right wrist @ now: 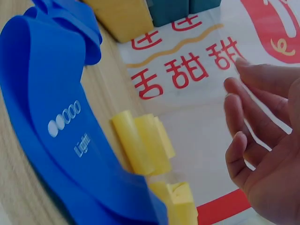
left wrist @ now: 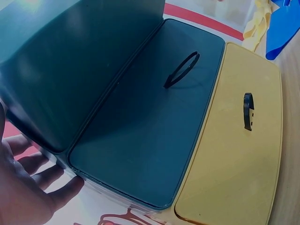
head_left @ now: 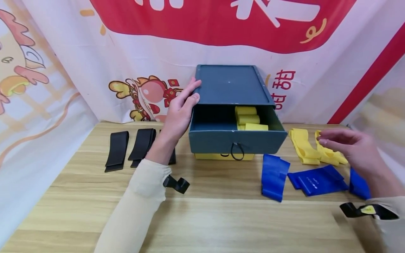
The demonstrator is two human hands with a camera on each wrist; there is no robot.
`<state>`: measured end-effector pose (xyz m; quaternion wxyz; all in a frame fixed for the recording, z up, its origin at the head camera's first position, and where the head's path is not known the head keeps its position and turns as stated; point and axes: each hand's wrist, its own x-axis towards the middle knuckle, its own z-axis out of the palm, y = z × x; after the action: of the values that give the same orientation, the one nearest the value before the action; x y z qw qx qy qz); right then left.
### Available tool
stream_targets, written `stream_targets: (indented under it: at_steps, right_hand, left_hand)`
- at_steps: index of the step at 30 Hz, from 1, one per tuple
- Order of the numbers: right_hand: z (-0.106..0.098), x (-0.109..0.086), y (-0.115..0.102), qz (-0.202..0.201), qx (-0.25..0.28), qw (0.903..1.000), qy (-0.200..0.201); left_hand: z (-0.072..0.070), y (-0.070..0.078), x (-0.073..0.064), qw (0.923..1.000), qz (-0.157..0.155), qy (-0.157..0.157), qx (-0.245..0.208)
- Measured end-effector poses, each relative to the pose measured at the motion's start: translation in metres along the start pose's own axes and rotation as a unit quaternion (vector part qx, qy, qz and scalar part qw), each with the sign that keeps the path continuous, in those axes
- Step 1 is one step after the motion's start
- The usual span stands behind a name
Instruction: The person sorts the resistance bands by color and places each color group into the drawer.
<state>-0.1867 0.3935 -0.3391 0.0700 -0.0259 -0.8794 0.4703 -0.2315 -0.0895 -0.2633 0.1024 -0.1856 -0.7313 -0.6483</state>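
The dark teal drawer unit [head_left: 227, 84] stands at the back of the table, its top drawer [head_left: 215, 142] pulled out. Yellow flat bands [head_left: 248, 117], loosely folded, lie in the right part of that drawer. My left hand [head_left: 181, 109] rests against the unit's left side, fingers extended near the top edge; in the left wrist view its fingertips are right at the side wall. At the right, my right hand [head_left: 357, 147] hovers near two folded yellow bands [head_left: 303, 146], fingers loosely bent. Nothing shows between the fingers of my right hand [right wrist: 267, 126] in the right wrist view.
Folded black bands [head_left: 117, 149] lie left of the unit. Folded blue bands [head_left: 319, 181], one printed "Light", lie at the front right. Below the teal drawers is a yellow drawer [left wrist: 234, 140] with a black loop handle [left wrist: 248, 112]. A printed curtain [head_left: 142, 52] hangs behind.
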Motion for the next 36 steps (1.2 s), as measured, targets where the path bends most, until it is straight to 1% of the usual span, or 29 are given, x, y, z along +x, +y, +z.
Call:
stream_targets:
  at_steps: [4,8,12,21,24,28,32,36]
  right_hand:
    - [0.002,0.003,0.009,0.026,-0.028,0.9991,-0.017]
    - [0.004,0.006,0.015,0.034,-0.05,0.9975,-0.037]
    - [0.005,0.007,0.02,0.038,-0.059,0.996,-0.056]
    - [0.003,0.008,0.028,0.03,-0.078,0.9948,-0.058]
    - [0.002,0.007,0.029,0.028,-0.086,0.9937,-0.066]
    - [-0.001,0.007,0.03,0.041,-0.104,0.9899,-0.087]
    - [-0.001,0.008,0.031,0.062,-0.122,0.9841,-0.112]
    - [0.0,0.009,0.032,0.068,-0.131,0.9798,-0.135]
  left_hand:
    - [-0.001,0.001,0.001,1.0,-0.005,-0.003,0.002]
    - [-0.001,0.0,0.0,1.0,-0.007,-0.005,0.0]
    - [-0.002,0.0,-0.001,1.0,-0.008,-0.003,0.001]
    - [-0.001,0.001,0.0,1.0,-0.003,-0.004,0.002]
    - [-0.001,0.001,-0.001,1.0,-0.002,-0.004,0.001]
    - [-0.001,0.001,0.0,1.0,-0.004,-0.005,0.002]
    - [-0.001,0.001,0.001,1.0,-0.005,-0.006,0.002]
    - [-0.001,0.0,0.001,1.0,-0.006,-0.007,0.001]
